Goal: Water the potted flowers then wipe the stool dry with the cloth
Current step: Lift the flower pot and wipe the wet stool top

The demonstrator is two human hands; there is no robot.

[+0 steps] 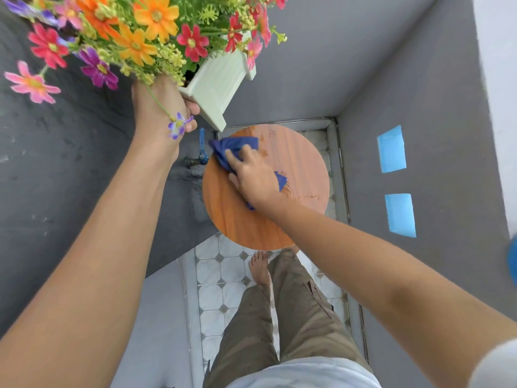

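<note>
My left hand [163, 107] grips the rim of a white slatted flower pot [216, 85] and holds it up in the air, tilted, above and left of the stool. Orange, red, pink and purple flowers [140, 32] spill out of it. Below, the round wooden stool top [296, 169] shows wet streaks near its far and right parts. My right hand [253, 177] presses a crumpled blue cloth [230, 148] flat on the stool's left half.
A blue-handled tap [202, 152] juts from the dark grey wall just left of the stool. Grey walls close in on both sides, the right one with two blue patches [391, 148]. My legs and a bare foot [260, 268] stand on the tiled floor [215, 292].
</note>
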